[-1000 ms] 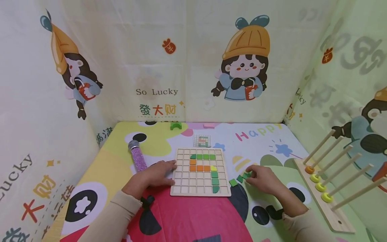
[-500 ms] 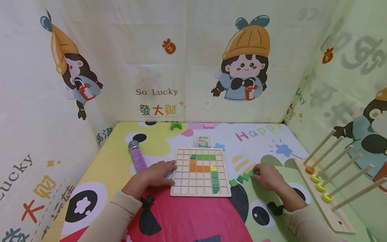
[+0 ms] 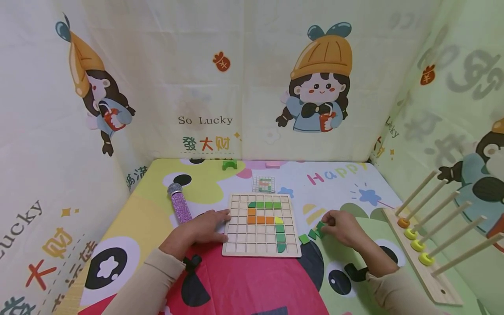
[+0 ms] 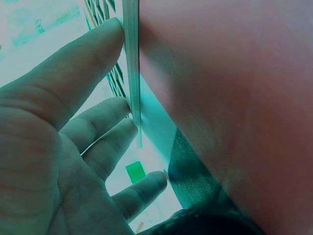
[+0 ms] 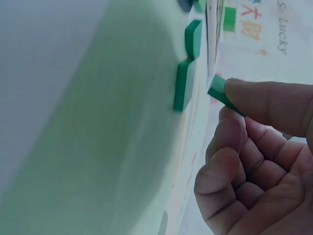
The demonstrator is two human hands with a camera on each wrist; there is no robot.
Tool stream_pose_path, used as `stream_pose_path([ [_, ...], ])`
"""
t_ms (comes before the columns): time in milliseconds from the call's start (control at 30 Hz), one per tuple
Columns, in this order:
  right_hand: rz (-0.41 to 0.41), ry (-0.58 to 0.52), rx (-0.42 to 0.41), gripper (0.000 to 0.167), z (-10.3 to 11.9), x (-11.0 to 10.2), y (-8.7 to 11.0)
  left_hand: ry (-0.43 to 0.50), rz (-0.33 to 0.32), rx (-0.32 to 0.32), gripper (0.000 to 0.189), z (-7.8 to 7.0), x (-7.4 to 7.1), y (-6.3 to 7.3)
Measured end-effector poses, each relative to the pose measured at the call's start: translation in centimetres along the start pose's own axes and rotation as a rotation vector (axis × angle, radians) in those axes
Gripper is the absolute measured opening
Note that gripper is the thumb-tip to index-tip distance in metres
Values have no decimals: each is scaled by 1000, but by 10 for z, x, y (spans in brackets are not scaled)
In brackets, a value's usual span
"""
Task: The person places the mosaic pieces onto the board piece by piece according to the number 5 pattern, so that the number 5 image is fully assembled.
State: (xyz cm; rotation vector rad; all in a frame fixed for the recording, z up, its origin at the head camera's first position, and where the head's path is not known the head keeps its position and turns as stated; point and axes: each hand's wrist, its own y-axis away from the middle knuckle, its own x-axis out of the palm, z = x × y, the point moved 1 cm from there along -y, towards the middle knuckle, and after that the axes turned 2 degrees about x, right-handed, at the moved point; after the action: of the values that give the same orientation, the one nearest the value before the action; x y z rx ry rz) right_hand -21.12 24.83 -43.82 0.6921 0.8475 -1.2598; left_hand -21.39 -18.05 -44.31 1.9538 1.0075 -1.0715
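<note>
A square wooden grid board [image 3: 238,247] lies mid-table, with green, orange and yellow tiles [image 3: 266,220] set in its cells in a 5-like shape. My left hand [image 3: 202,227] rests against its left edge, fingers extended; in the left wrist view the fingertips [image 4: 117,30] touch the board's side. Right of the board, my right hand [image 3: 343,228] pinches a green tile [image 5: 218,87] between thumb and fingers, held just off the cloth. Loose green tiles [image 3: 304,239] lie beside that hand, two of them close by in the right wrist view.
Behind the board lies a small pattern card [image 3: 263,183]. A glittery purple microphone [image 3: 180,205] is left of it. Green arch block [image 3: 229,165] and pink block [image 3: 273,165] sit at the back. A wooden peg rack [image 3: 431,262] with several rings stands at right.
My right hand first shifted right along the row of green tiles, then came back left with one tile pinched and raised. The left hand and board have stayed put.
</note>
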Motion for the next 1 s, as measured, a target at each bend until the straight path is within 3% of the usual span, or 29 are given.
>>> stream_pose_path([
  [167,37,-43,11,11,11,13,-2,10,-1,-3,68,0,0,0],
  [533,199,-179,-83,5,53,44,0,12,-5,0,69,1,1,0],
  [1000,277,-105,-303,5,96,66,-1,8,-11,17,67,0,1,-1],
])
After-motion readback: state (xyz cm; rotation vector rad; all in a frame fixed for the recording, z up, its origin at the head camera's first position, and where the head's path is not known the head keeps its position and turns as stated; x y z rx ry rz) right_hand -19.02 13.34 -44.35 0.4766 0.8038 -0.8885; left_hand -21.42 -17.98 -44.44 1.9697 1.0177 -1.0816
